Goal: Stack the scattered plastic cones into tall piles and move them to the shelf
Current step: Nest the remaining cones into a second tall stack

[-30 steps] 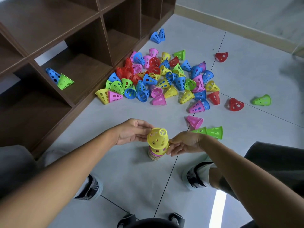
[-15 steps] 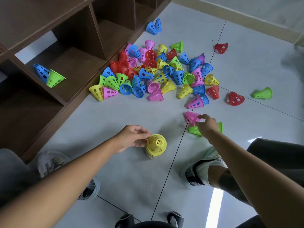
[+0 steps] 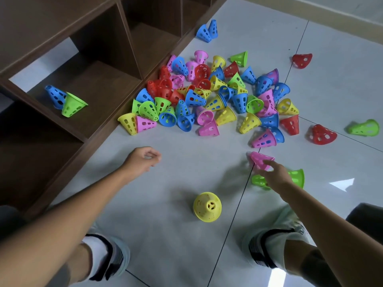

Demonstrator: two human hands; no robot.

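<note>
A short stack of cones topped by a yellow cone (image 3: 207, 207) stands upright on the floor between my feet. My right hand (image 3: 275, 172) is closed on a pink cone (image 3: 259, 159) lying on its side, just above two nested green cones (image 3: 296, 177). My left hand (image 3: 143, 158) hovers over bare floor to the left, fingers curled loosely on nothing. The big heap of scattered coloured cones (image 3: 217, 96) lies beyond both hands, beside the brown shelf (image 3: 99, 83). A blue cone (image 3: 55, 96) and a green cone (image 3: 72, 104) lie in one shelf compartment.
Stray cones lie around the heap: a red cone (image 3: 301, 60), another red one (image 3: 322, 134), a green one (image 3: 364, 128) and a blue pair (image 3: 207, 32). My shoes (image 3: 107, 257) (image 3: 275, 245) flank the stack. Grey floor tiles run to the far wall.
Both hands left the yellow-topped stack, which now stands alone. My right hand reached right to the pink cone and closed on it. My left hand drifted away up and left.
</note>
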